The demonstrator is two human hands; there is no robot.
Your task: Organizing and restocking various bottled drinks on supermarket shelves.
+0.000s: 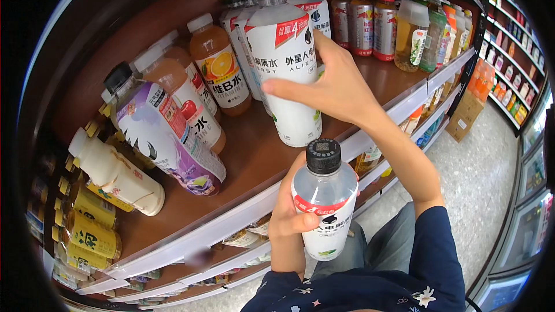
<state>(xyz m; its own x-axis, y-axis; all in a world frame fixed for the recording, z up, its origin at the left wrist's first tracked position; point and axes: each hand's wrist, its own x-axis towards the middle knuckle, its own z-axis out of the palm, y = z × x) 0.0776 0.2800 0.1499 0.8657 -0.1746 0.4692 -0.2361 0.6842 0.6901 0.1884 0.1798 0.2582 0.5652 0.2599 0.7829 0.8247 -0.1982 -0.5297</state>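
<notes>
My left hand holds a clear bottle with a black cap and a white label with a red band, in front of the shelf edge. My right hand is around a larger white-labelled bottle with a black cap. Its thumb lies across the label, while the other fingers are mostly hidden behind the bottle. That larger bottle is upright near the front of the brown shelf; whether its base touches the board I cannot tell. Similar black-capped bottles stand behind it.
Left of the larger bottle are an orange drink bottle, a cherry drink bottle, a purple-labelled bottle and a cream-coloured bottle. Red Bull bottles stand to the right. A white price rail edges the shelf. A cardboard box sits on the floor.
</notes>
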